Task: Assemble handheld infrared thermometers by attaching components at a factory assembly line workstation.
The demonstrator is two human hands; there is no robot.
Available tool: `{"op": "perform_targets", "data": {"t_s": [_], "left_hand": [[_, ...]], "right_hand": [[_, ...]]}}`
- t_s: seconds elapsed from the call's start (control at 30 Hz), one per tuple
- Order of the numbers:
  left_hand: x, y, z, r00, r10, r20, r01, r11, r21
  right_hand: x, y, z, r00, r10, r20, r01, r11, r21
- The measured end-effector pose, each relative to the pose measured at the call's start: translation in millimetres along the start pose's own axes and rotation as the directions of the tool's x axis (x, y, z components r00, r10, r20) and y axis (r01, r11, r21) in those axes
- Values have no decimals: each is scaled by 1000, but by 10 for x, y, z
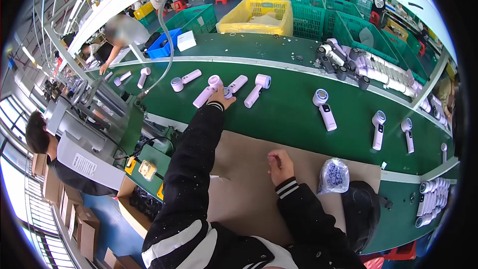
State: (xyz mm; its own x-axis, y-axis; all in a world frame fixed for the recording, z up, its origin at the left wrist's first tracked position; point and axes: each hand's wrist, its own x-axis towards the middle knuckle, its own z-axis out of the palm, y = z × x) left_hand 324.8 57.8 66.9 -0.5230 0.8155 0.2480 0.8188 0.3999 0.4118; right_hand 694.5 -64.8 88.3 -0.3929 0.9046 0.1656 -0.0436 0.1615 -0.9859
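My left hand reaches across the green belt to a pair of pale purple handheld fans lying close together. Its fingers and thumb close about the round head of the fan whose handle points to the far right; the fingertips are partly hidden. Against that hand lies the other fan, grille up. My right hand is curled in above the brown cardboard sheet, and whatever its fingers may hold is hidden. A clear bag of small purple parts rests to its right.
More fans, including one with a dark display, lie spaced along the belt. A grey machine stands at left. Piled fan parts and green crates fill the far right. A black bag sits near my right arm.
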Motion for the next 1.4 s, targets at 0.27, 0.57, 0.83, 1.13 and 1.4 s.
{"op": "perform_targets", "data": {"t_s": [0.27, 0.57, 0.83, 1.13, 1.4], "left_hand": [[-313, 253, -895, 916, 221, 335, -222, 974, -38], [-1697, 628, -1240, 631, 585, 509, -507, 808, -300], [-1990, 689, -1148, 725, 667, 173, -578, 726, -373], [-1934, 131, -1158, 969, -31, 247, -89, 884, 459], [-1899, -195, -980, 990, 13, 141, -62, 937, 345]], "right_hand": [[27, -22, -72, 996, 89, 0, -89, 996, -24], [-97, -13, 31, 993, 50, 109, -54, 998, 28], [-299, -162, 198, 924, -216, 316, 299, 922, -246], [-217, -315, 254, 877, -336, 342, 471, 741, -479], [-272, -315, 296, 955, -142, 262, 268, 790, -552]]}}
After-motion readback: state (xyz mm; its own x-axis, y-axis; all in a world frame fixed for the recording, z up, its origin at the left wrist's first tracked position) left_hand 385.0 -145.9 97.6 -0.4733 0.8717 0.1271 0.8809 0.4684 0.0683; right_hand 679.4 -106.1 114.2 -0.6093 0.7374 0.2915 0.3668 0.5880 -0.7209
